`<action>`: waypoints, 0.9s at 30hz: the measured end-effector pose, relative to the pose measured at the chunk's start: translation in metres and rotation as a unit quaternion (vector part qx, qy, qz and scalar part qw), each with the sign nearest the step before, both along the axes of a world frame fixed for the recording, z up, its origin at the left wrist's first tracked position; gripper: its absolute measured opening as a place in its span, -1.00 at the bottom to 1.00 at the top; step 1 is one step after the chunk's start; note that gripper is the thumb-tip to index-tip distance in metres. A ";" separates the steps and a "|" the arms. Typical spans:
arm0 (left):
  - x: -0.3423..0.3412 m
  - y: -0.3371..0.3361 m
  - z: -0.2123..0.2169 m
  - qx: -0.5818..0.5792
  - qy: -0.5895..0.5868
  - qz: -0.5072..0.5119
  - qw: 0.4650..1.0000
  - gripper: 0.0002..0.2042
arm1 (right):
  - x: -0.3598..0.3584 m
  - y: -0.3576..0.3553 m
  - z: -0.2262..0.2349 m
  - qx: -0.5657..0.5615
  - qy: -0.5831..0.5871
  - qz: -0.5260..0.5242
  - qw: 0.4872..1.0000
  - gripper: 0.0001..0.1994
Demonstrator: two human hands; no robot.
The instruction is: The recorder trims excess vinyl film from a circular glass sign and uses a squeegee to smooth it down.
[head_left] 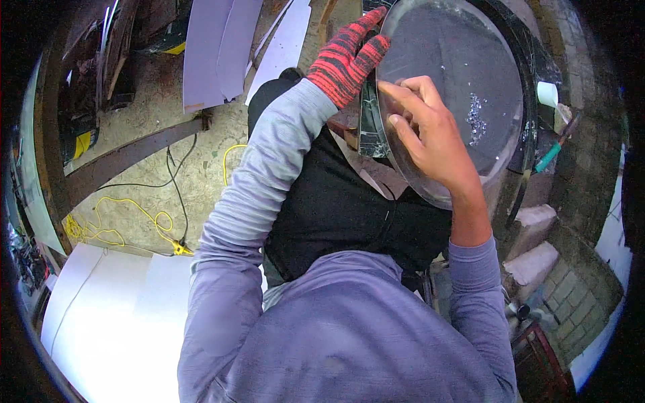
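Observation:
A clear oval glass pane (pixel 430 54) lies over a dark surface in front of me, with small glittering fragments (pixel 476 119) scattered on its right part. My left hand (pixel 346 60), in a red and black striped glove, rests at the pane's upper left edge, fingers stretched out and thumb apart. Bare, my right hand (pixel 430 127) hovers over or touches the lower left rim. Its index finger points along the edge, the thumb stands apart below it, and the other fingers curl. I see no tool in either hand.
A green-handled tool (pixel 551 156) and a white cup-like thing (pixel 547 94) sit to the right. Pale blocks (pixel 532 263) lie lower right. Yellow cord (pixel 121 201) and black cable (pixel 176 176) run over the floor at left. White sheets (pixel 222 54) lean at the back.

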State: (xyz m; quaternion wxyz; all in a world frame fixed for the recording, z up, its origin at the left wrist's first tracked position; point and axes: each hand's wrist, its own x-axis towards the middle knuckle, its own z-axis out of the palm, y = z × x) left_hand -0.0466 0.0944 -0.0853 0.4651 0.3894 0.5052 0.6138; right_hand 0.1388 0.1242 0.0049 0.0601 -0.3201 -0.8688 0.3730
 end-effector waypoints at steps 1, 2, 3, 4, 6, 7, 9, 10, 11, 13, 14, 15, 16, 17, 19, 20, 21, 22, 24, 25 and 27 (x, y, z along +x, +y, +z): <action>-0.003 0.002 -0.012 0.016 0.050 0.010 0.999 -0.46 | -0.002 0.000 -0.001 -0.002 -0.001 0.002 1.000 -0.55; -0.004 0.003 -0.023 0.031 0.100 0.021 0.994 -0.46 | -0.003 0.000 -0.001 -0.007 -0.002 0.001 1.000 -0.55; -0.004 0.003 -0.022 0.032 0.099 0.020 0.994 -0.46 | -0.003 0.000 -0.001 -0.009 -0.002 -0.002 1.000 -0.54; -0.004 0.004 -0.020 0.040 0.121 0.023 0.992 -0.46 | -0.002 0.000 -0.001 -0.009 -0.003 -0.002 1.000 -0.54; -0.005 0.005 -0.020 0.048 0.142 0.025 0.988 -0.46 | -0.001 0.001 -0.001 -0.001 -0.004 0.004 1.000 -0.54; -0.007 0.006 -0.021 0.041 0.173 0.019 0.984 -0.47 | -0.001 0.001 -0.001 -0.001 -0.004 0.004 1.000 -0.54; -0.005 0.005 -0.017 0.033 0.203 0.014 0.978 -0.48 | -0.001 0.001 -0.002 -0.004 0.005 0.009 1.000 -0.53; 0.001 0.004 -0.005 0.023 0.071 0.014 0.997 -0.37 | -0.002 0.000 -0.001 -0.004 0.005 0.009 1.000 -0.53; 0.004 0.003 0.002 0.014 -0.063 0.015 0.998 -0.26 | -0.002 0.000 0.000 -0.004 0.003 0.010 1.000 -0.52; 0.000 0.004 -0.004 0.016 -0.061 0.010 0.998 -0.27 | -0.001 0.002 -0.001 -0.006 -0.003 0.007 1.000 -0.52; 0.001 0.003 -0.006 0.018 -0.058 0.005 0.998 -0.28 | 0.000 0.003 -0.002 -0.006 -0.006 0.008 1.000 -0.51; 0.005 0.003 -0.009 0.021 -0.055 0.001 0.998 -0.29 | 0.001 0.004 -0.003 -0.005 -0.009 0.008 1.000 -0.51; 0.001 0.003 -0.009 0.024 -0.048 0.001 0.999 -0.30 | -0.001 0.004 -0.002 -0.006 -0.008 0.011 1.000 -0.51; 0.000 0.004 -0.008 0.027 -0.041 0.000 0.999 -0.31 | -0.002 0.004 -0.002 -0.006 -0.006 0.013 1.000 -0.51; -0.001 0.003 -0.011 0.036 -0.034 -0.005 0.999 -0.33 | -0.001 0.003 -0.001 -0.004 -0.008 0.014 1.000 -0.51; -0.001 0.002 -0.013 0.040 -0.030 -0.007 0.999 -0.34 | -0.001 0.004 -0.002 -0.004 -0.001 0.016 1.000 -0.51; -0.003 0.001 -0.015 0.043 -0.025 -0.010 0.999 -0.36 | -0.001 0.004 -0.002 -0.004 0.007 0.019 1.000 -0.51; -0.004 0.000 -0.017 0.047 -0.020 -0.013 0.999 -0.37 | -0.001 0.004 -0.002 -0.004 0.006 0.020 1.000 -0.51; -0.007 -0.001 -0.020 0.054 -0.010 -0.018 0.998 -0.39 | 0.000 0.005 0.000 -0.002 -0.007 0.024 1.000 -0.52; -0.008 -0.001 -0.022 0.057 -0.005 -0.021 0.998 -0.40 | 0.000 0.005 0.000 -0.002 -0.007 0.024 1.000 -0.52; -0.011 -0.002 -0.024 0.065 0.005 -0.026 0.998 -0.41 | 0.000 0.005 -0.001 -0.004 -0.005 0.027 1.000 -0.52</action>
